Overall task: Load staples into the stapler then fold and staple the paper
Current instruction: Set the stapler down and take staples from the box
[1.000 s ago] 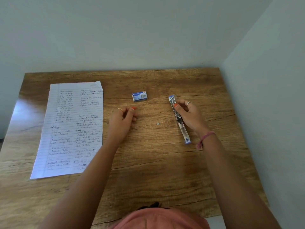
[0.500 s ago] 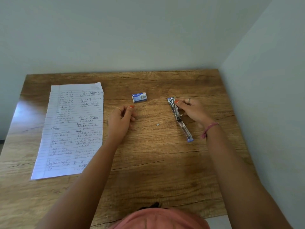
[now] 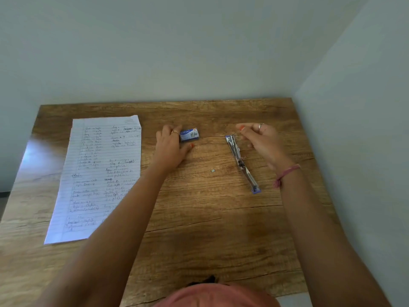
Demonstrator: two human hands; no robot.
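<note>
The staple-loading step is just starting. The stapler (image 3: 242,163) lies opened out flat on the table (image 3: 199,229). Left of it, the left hand (image 3: 170,147) closes thumb and fingers around the staple box (image 3: 188,134). The right hand (image 3: 259,140) hovers just right of the stapler, loosely curled, holding nothing. The paper (image 3: 99,173) lies unfolded far left of the stapler. Next, I judge, comes lifting and opening the box with both hands

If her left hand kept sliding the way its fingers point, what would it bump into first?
The left hand already reaches the small blue staple box, fingers and thumb on either side of it. Beyond the box lies bare wooden table, then the wall, as far as this view shows.
</note>
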